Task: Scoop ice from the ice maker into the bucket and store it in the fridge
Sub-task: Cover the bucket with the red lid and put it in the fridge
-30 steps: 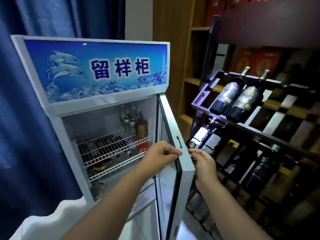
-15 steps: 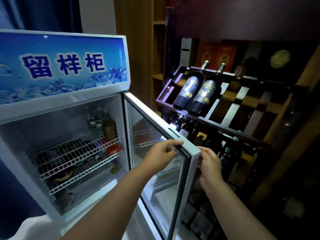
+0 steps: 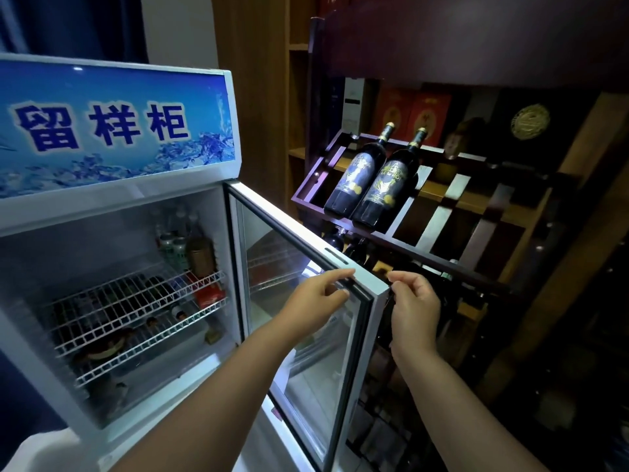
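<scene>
Since a moment ago we have leaned in closer, so the fridge looks bigger and sits more to our left. The door has hardly swung at all. It is wide open, with its glass side turned to us. Our left hand was on the top corner of the door before and it is there now. Its fingers lie over the top edge and the thumb is on the dark rubber strip, so they pinch the door between them. Our right hand has slid up a little on the outer side. Its fingers are curled right by the corner, but we cannot tell if they hold the door or only come near it. Inside the fridge we see wire shelves with cans and some dark things on them. We cannot pick out the bucket there, and we cannot see it or the ice maker anywhere else. Beside the door, a wooden rack holds two wine bottles. We think we are either opening the fridge to put the ice in or getting ready to shut it. With no bucket in sight, we cannot say which.
</scene>
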Demonstrator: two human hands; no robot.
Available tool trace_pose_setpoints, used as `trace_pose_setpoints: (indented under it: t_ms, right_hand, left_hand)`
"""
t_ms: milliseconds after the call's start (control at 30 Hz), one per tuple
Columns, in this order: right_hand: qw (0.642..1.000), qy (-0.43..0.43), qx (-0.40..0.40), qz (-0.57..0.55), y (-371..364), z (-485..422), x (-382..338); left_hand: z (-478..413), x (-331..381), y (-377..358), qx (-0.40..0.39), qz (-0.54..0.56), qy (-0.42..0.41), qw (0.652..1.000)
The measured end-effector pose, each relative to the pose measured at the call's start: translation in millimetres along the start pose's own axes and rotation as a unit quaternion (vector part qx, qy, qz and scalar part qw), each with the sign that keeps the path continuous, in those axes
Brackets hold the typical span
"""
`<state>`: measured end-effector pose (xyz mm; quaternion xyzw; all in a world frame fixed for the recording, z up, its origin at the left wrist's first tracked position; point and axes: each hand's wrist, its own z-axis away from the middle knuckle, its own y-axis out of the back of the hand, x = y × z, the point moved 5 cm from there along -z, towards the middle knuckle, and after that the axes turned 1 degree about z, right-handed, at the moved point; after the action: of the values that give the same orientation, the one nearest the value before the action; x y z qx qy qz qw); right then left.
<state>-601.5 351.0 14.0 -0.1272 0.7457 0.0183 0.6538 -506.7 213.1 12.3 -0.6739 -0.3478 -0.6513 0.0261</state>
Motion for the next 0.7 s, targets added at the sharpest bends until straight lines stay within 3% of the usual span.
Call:
trace_pose_setpoints:
  t_ms: [200, 700]
  right_hand:
    - [0.994, 0.077, -0.081, -0.018, -36.2, 22.0, -23.4]
    - [0.928, 0.010, -0.368, -0.060, -204.1, 169.4, 8.5]
  left_hand:
    - [21.6, 1.9, 28.0, 0.072, 0.047, -0.014, 0.996]
    - [172.5, -60.4, 185.3, 0.264, 0.007, 0.101, 0.959]
